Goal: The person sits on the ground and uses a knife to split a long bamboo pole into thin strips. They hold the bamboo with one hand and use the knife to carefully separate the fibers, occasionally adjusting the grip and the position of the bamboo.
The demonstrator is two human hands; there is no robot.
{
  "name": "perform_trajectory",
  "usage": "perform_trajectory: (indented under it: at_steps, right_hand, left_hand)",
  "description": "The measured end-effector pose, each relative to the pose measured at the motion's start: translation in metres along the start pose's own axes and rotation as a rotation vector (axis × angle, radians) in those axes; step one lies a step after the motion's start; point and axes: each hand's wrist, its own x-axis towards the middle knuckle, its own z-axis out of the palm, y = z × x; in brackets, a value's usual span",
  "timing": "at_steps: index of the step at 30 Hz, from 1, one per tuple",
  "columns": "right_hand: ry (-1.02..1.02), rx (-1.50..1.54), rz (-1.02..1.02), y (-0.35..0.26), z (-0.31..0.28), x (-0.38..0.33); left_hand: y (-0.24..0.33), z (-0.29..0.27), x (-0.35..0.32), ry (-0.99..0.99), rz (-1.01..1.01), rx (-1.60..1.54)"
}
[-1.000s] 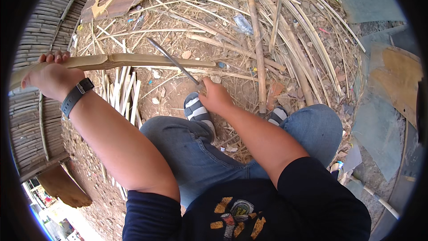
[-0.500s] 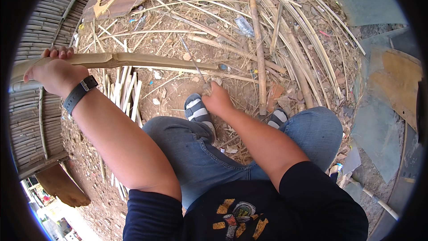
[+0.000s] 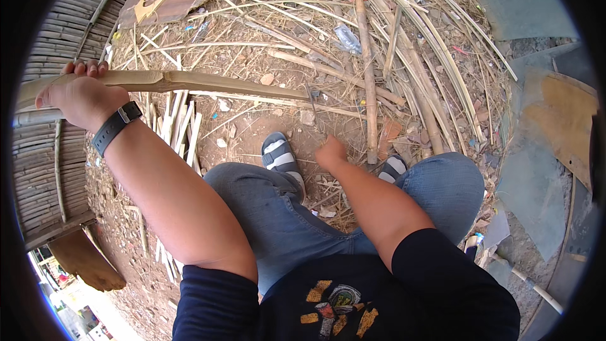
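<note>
My left hand (image 3: 79,98), with a black watch on its wrist, is shut on a long piece of split bamboo (image 3: 221,82) and holds it level across the left of the view. The bamboo's far end reaches the middle of the ground ahead. My right hand (image 3: 331,151) is low between my knees, close to the dirt and next to my striped sandal (image 3: 281,155). Its fingers are curled away from me, so whatever they may hold is hidden. No blade shows in this view.
Thin bamboo strips (image 3: 180,126) lie in a bundle under the held piece. Long bamboo poles and slivers (image 3: 379,57) litter the ground ahead, among them a crushed plastic bottle (image 3: 347,38). A slatted bamboo panel (image 3: 44,170) is at the left, grey-blue sheets (image 3: 536,170) at the right.
My right hand, which held a thin dark blade up near the bamboo a second ago, has dropped toward the ground between my feet. The blade is no longer visible. The left hand keeps its grip.
</note>
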Motion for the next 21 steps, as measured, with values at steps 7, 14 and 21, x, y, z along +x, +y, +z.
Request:
perform_trajectory:
  at_steps: [7, 14, 21]
  right_hand:
    - [-0.04, 0.071, -0.284, -0.054, -0.023, -0.026]
    - [0.0, 0.05, -0.095, 0.029, 0.013, 0.018]
    - [0.03, 0.168, -0.169, -0.033, -0.003, -0.012]
  left_hand:
    - [-0.004, -0.011, 0.01, -0.053, -0.002, -0.02]
    - [-0.005, -0.001, -0.002, -0.22, 0.01, -0.087]
    - [0.002, -0.003, 0.003, -0.232, -0.037, -0.116]
